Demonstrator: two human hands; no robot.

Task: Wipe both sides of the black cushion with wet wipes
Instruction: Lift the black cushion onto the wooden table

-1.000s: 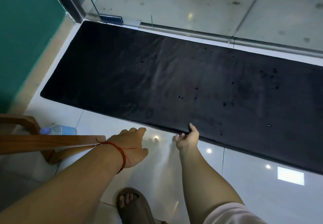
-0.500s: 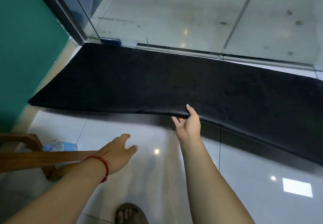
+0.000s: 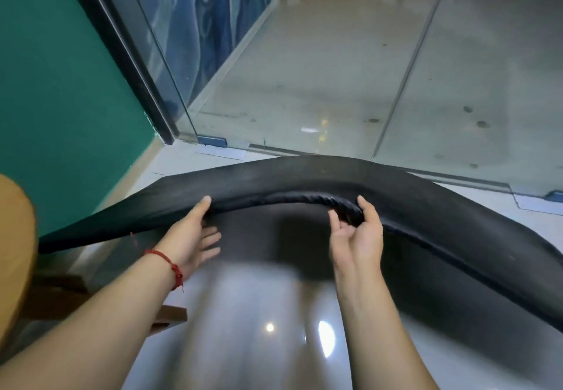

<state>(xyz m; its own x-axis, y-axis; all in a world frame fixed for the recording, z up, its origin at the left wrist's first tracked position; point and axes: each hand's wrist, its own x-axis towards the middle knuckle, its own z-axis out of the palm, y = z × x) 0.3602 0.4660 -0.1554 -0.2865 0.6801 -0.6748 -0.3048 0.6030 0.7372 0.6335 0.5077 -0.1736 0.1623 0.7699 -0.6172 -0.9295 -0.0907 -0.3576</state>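
Tile floor (image 3: 259,313), blk cushion (image 3: 304,176) arched upward

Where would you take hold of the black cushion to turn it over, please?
Take the cushion by its near edge, from the person's side, as the left hand and right hand do: thumb on top, fingers beneath, hands apart. It is long, thin and floppy, drooping at both ends, and its far edge lies along the glass wall.

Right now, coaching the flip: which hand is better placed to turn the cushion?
Probably the right hand: fingers curled round the raised edge of the black cushion; the left hand has straighter fingers.
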